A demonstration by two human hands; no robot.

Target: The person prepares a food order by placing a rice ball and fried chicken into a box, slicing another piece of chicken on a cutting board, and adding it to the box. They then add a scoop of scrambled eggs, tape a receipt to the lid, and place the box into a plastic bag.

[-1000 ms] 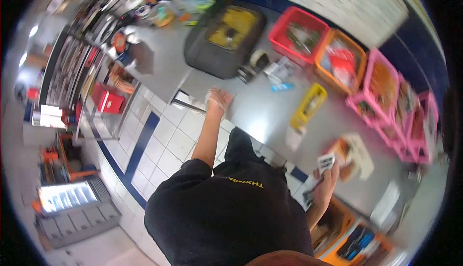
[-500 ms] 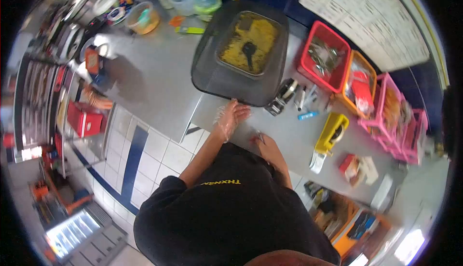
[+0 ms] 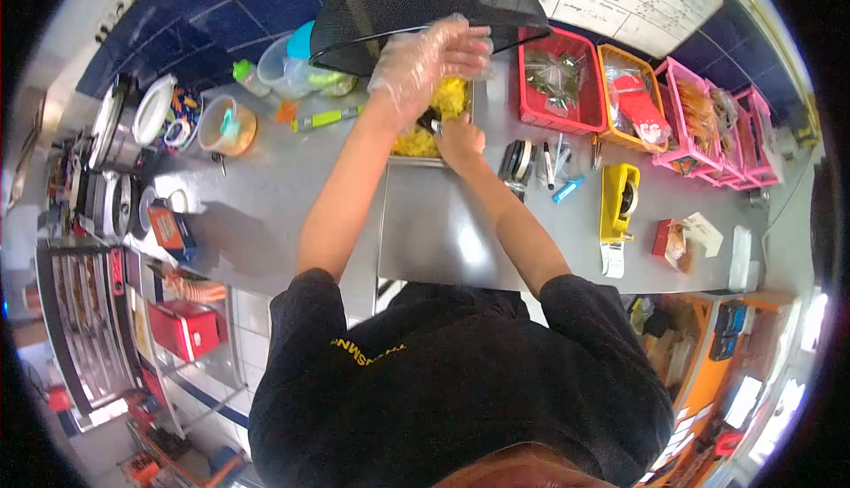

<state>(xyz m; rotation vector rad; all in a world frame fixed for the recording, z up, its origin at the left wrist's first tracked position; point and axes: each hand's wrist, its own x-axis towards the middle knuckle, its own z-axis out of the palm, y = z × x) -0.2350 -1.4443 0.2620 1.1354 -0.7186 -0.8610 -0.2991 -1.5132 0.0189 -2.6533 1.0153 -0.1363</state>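
My left hand (image 3: 434,61), in a clear plastic glove, is raised over the food tray with its fingers stretched out, close to the lower edge of the black mesh cover (image 3: 416,1). That cover is tilted up behind the tray. Yellow food, rice-like in look, (image 3: 414,143) fills the metal tray (image 3: 418,161), partly hidden by my hands and forearm. My bare right hand (image 3: 462,144) is closed at the tray's near right side, on a black serving spoon (image 3: 428,120) whose dark part shows left of the fingers. The rest of the spoon is hidden.
To the right stand a red basket (image 3: 567,120), an orange basket (image 3: 630,138) and pink baskets (image 3: 695,165) with packets. A yellow tape dispenser (image 3: 615,205), a blue marker (image 3: 568,189) and a small red box (image 3: 664,238) lie nearer. Leftward is a plastic tub (image 3: 215,134).
The mesh cover has gone from lying over the tray to tilted up behind it. Both hands have moved forward from the counter's front edge, the right one to the spoon in the food.
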